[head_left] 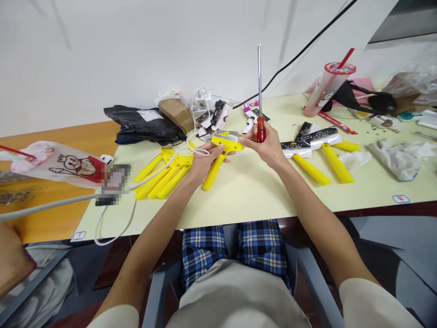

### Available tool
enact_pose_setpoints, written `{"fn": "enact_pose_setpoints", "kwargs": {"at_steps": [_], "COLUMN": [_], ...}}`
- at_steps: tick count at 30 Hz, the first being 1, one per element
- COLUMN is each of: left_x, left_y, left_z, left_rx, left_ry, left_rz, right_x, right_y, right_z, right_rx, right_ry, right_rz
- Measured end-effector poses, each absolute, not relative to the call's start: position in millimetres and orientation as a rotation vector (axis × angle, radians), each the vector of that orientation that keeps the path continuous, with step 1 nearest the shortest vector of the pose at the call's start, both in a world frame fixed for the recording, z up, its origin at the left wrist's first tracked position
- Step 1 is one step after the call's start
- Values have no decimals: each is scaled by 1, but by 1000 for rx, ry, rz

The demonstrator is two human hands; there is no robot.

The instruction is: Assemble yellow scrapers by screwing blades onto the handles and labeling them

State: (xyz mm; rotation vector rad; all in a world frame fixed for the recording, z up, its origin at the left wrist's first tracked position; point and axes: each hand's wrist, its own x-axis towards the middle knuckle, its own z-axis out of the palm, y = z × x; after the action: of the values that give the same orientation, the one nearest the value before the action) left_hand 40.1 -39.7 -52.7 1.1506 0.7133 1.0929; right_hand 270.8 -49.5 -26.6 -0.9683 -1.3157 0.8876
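Note:
My left hand (pixel 209 160) is closed around a yellow scraper (pixel 215 172), just under its wide head, with the handle slanting down toward me. A metal strip shows along the head's top edge. In my right hand (pixel 266 145) a screwdriver (pixel 261 130) with a red handle is gripped, its long shaft pointing straight up. The thumb and fingertips of that hand also touch the right end of the scraper's head. Several more yellow scrapers (pixel 164 175) lie to the left of my left hand. Others with black-and-white card sleeves (pixel 296 149) over their heads rest to the right.
A black plastic bag (pixel 145 125) and a brown box (pixel 175 115) sit at the back. A phone (pixel 114 182) with a white cable lies left, beside a tilted drink cup (pixel 75 165). Another cup (pixel 321 91) stands at the back right, near crumpled plastic (pixel 398 157).

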Motion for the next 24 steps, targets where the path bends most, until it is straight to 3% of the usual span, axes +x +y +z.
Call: {"fn": "enact_pose_setpoints", "kwargs": {"at_steps": [8,24], "left_x": [34,11], "left_y": [-37,-33], "left_z": [-46,-31], "left_rx": [1243,1345], "left_ry": [727,714], "left_rz": [1053,852], "right_x": [278,261], "right_y": [-50,-52], "right_z": [-24,-39], "right_rx": [-927,-995], "right_ry": [-1382,-1476], "right_rz": [1119,869]}}
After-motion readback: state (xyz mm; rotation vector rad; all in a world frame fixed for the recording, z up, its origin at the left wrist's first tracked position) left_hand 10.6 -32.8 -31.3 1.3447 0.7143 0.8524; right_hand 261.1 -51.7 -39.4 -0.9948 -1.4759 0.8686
